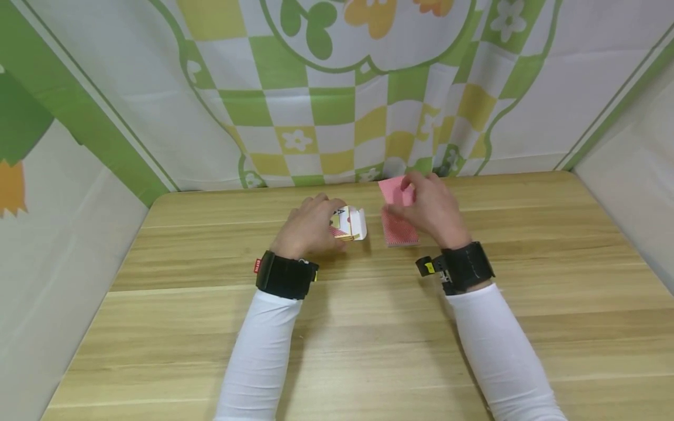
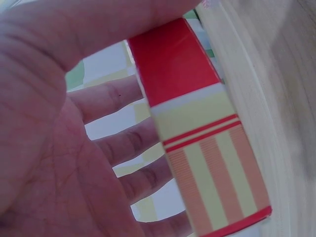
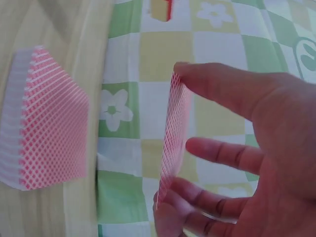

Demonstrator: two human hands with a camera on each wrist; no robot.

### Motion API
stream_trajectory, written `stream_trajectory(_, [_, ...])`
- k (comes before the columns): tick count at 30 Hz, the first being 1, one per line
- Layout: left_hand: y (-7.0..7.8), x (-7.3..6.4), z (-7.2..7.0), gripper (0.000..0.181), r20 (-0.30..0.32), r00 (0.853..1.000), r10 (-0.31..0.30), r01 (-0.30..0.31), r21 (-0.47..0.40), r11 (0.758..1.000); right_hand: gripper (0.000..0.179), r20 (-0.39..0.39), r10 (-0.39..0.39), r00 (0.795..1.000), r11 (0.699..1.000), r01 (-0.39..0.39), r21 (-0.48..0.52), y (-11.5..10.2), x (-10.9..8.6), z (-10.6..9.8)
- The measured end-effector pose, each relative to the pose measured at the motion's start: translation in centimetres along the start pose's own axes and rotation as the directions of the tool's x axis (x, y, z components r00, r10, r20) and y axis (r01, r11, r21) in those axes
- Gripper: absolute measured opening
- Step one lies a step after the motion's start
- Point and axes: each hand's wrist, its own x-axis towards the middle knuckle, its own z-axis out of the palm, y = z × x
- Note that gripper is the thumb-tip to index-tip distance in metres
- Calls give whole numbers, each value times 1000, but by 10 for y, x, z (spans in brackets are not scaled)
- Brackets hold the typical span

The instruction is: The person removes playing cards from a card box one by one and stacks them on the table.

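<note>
My left hand grips an open playing-card box, its flap end turned to the right. In the left wrist view the box shows a red band and striped side, with thumb and fingers around it. My right hand pinches a red-patterned playing card by its edges. The right wrist view shows this card nearly edge-on between thumb and fingertips. Below the right hand, a deck of cards lies face down in a neat stack on the table, to the right of the box.
The wooden table ends at a back edge just beyond the hands. A green, yellow and white checkered curtain hangs behind it. Black wrist straps sit on both wrists, over white sleeves.
</note>
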Motion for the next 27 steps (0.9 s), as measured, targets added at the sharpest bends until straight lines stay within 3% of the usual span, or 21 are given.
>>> stream_trajectory(10, [0, 1, 0, 77, -4, 1000, -7, 7, 2, 1000, 51, 89, 97, 991, 993, -90, -76, 0, 0, 13])
stream_trajectory(27, [0, 1, -1, 78, 2, 1000, 4, -4, 14, 1000, 50, 166, 148, 975, 984, -128, -124, -4, -4, 25])
